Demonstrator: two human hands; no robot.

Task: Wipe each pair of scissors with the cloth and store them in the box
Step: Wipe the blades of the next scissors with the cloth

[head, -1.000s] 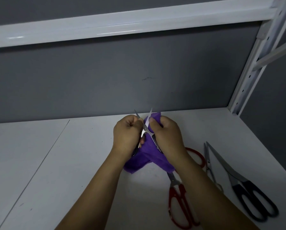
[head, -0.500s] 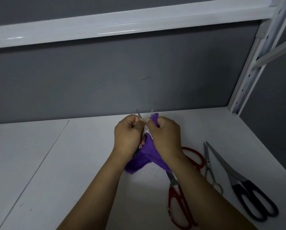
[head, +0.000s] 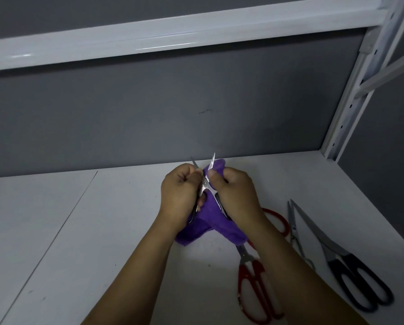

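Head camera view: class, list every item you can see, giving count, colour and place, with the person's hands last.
small scissors: 1, silver, blades apart, held between both hands
cloth: 1, purple, draped under the hands
red-handled scissors: 1, on the shelf board by the right forearm
red loop: 1, showing behind the right wrist, rest hidden
slim scissors: 1, all silver, right of the red pair
black-handled scissors: 1, far right
shelf board: 1, white
upper rail: 1, white, overhead
left hand: grips the small scissors
right hand: holds the cloth against them
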